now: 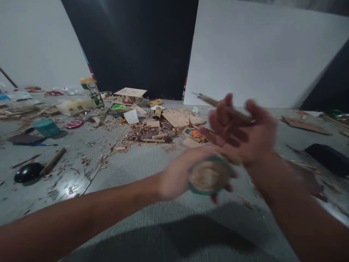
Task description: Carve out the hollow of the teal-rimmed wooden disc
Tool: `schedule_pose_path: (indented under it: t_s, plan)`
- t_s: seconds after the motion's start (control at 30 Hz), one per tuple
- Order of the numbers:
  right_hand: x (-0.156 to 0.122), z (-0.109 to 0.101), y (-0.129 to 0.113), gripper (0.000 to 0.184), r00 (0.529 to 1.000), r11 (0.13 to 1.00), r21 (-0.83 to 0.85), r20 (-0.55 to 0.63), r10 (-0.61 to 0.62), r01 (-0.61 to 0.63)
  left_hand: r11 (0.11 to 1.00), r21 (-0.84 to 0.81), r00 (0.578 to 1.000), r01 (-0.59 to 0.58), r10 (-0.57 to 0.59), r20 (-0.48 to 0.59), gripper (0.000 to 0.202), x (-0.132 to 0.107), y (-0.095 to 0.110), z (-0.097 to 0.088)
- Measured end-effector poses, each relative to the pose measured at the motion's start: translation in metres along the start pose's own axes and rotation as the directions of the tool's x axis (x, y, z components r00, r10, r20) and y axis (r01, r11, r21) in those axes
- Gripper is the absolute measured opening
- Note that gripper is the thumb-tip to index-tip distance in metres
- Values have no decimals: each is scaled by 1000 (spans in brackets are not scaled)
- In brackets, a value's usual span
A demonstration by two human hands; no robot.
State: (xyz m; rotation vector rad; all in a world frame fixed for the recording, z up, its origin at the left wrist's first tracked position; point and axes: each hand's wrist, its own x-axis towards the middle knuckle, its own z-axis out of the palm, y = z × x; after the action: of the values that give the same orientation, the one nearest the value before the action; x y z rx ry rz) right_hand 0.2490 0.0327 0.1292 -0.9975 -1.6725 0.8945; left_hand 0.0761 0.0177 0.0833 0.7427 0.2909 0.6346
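My left hand (180,174) is wrapped round a small round container with a teal rim (209,176), its open mouth turned toward me; both are blurred by motion. Just above it, my right hand (245,131) is closed on a thin wooden-handled tool (218,102) whose pale tip points up and to the left. The two hands nearly touch over the grey table (152,163).
A heap of wood pieces and shavings (163,127) lies behind the hands. A yellow-capped bottle (92,91), a teal box (47,128) and a black rounded object (27,171) sit at the left. A black flat object (328,157) lies at the right. White boards (261,51) stand behind.
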Motion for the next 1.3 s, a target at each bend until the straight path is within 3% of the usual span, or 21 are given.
schedule_pose_path:
  t_s: [0.07, 0.13, 0.2, 0.27, 0.37, 0.47, 0.77, 1.03, 1.3]
  plan:
    - [-1, -12, -5, 72, 993, 941, 326, -37, 112, -94, 997, -76, 999, -23, 21, -25, 41, -14, -6, -40]
    - [-4, -15, -9, 59, 989, 900, 411, 79, 123, -145, 978, -208, 998, 11, -23, -57, 41, -22, -15, -73]
    - [-5, -9, -10, 39, 970, 940, 304, 229, 82, -152, 962, -272, 994, 28, -57, -97, 42, -24, -26, -94]
    - [-5, 4, -7, 30, 945, 990, 80, 317, 82, -112, 954, -295, 990, 42, -79, -113, 42, -24, -34, -103]
    - [-3, 22, 0, 40, 926, 980, -189, 356, 130, -65, 946, -323, 993, 13, -51, -110, 39, -23, -38, -104]
    - [-4, 30, 10, 49, 915, 965, -261, 380, 135, -34, 942, -335, 990, -24, -23, -137, 36, -24, -37, -105]
    - [-7, 28, 31, 31, 892, 845, -535, 390, 230, 16, 932, -361, 996, -20, -14, -91, 40, -21, -39, -109]
    - [0, 21, 37, 22, 849, 861, -508, 443, 288, -27, 892, -451, 991, 6, -67, -119, 35, -24, -32, -107]
    - [4, 12, 46, 14, 895, 878, -476, 414, 166, 57, 895, -443, 990, 56, -106, -90, 42, -25, -34, -114]
